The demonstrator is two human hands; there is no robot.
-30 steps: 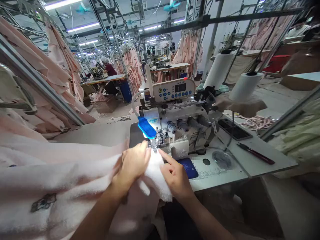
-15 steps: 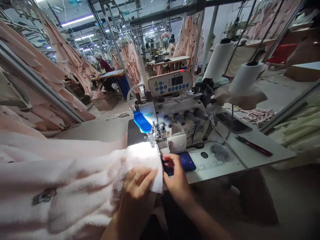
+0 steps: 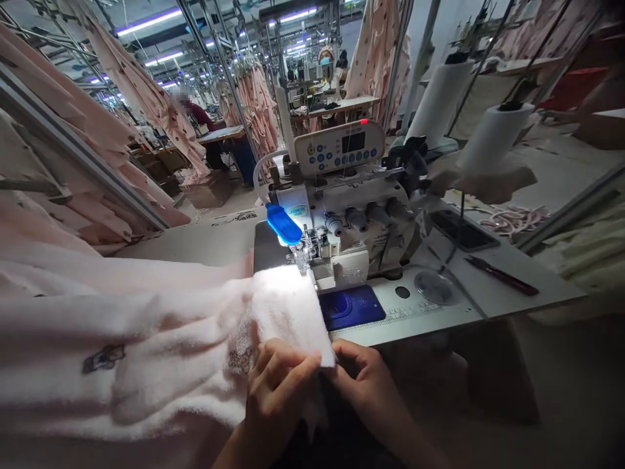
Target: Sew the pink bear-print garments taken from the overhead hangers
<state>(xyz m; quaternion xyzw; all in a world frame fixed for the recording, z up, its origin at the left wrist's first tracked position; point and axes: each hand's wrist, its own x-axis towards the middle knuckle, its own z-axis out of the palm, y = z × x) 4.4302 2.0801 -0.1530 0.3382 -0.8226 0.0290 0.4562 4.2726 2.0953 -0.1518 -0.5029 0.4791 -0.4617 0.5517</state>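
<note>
Pale pink fleece garment (image 3: 146, 339): heaped across the whole near left, a small dark motif on its nap, one white-lit end laid flat on the counter (image 3: 512, 286) and reaching the presser foot of the sewing machine (image 3: 361, 221). Rows of hanging pink garments (image 3: 146, 104): far left and far centre, on overhead rails. Sewing machine: pale, mid-counter, just right of the lit fabric end, needle area touching the fleece edge. Two white thread cones (image 3: 491, 140): upright, far right behind the machine. Left hand (image 3: 278, 391): near centre, fingers curled over the near right corner of the fleece, grip closed on the cloth. Right hand (image 3: 368, 384): just right of the left one, off the near edge of the counter, fingertips meeting that same corner, grip pinched shut on its edge. Control panel (image 3: 339, 146): on top of the machine, blue buttons, small dark display, red light at its upper edge. Blue plate (image 3: 351, 306): set flat in the counter, between machine and right hand, beside the fleece edge. Blue guard (image 3: 283, 225): tilted, above the needle. Red-handled tool (image 3: 502, 277): lying far right on the counter, well apart from both hands. Clear round disc (image 3: 432, 286): left of that tool.
</note>
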